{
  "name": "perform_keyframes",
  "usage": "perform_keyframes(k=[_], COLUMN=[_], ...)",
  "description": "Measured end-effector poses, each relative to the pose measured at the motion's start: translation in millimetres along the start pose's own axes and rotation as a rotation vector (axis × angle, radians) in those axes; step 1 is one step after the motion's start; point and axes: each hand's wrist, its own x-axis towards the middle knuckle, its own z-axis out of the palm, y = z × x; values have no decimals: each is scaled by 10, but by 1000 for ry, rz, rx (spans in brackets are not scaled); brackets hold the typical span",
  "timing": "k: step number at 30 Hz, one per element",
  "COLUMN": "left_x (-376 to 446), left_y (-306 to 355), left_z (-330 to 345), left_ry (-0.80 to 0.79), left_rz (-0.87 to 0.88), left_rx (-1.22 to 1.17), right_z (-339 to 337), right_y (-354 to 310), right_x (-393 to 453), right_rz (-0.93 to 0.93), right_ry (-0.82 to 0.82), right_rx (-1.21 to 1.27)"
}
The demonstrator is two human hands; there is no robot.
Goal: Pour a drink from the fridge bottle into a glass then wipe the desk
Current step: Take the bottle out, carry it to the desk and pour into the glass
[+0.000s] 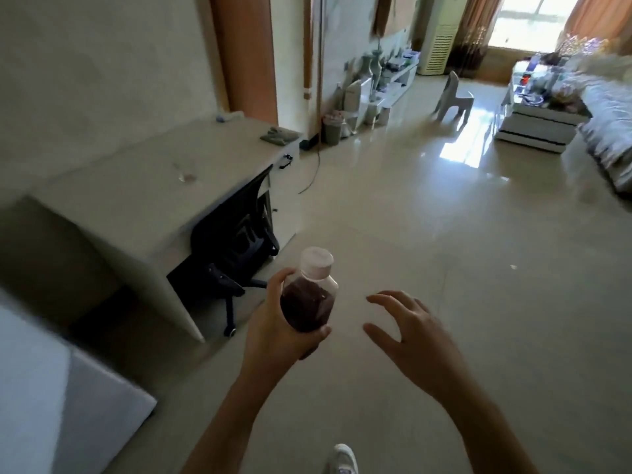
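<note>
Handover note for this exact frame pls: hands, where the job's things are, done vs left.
Left hand grips the bottle of dark drink, white cap still on. Right hand open, holding nothing, beside the bottle.
Glass stands on the desk, ahead to the left; a grey cloth lies at the desk's far end.
Done: bottle in hand.
Left: reach desk, uncap, pour into glass, wipe desk.
</note>
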Motion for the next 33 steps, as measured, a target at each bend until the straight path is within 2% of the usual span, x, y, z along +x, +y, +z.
perform_keyframes(k=[8,16,25,33], left_x=[1165,2475,3849,4662], left_y=[-80,-544,-867,-1329], left_z=[1,43,-182,-473], left_ry=[234,331,410,549], left_rz=[-98,-173,-189,-297], left_rx=[37,54,125,229], right_z=[-148,-16,-104,267], right_y=[134,40,-443,-1002], right_x=[1752,3349,5035,6378], right_rz=[-245,-390,-524,-745], right_ry=[-68,-134,-149,-291], right_rx=[-47,-47,29,132])
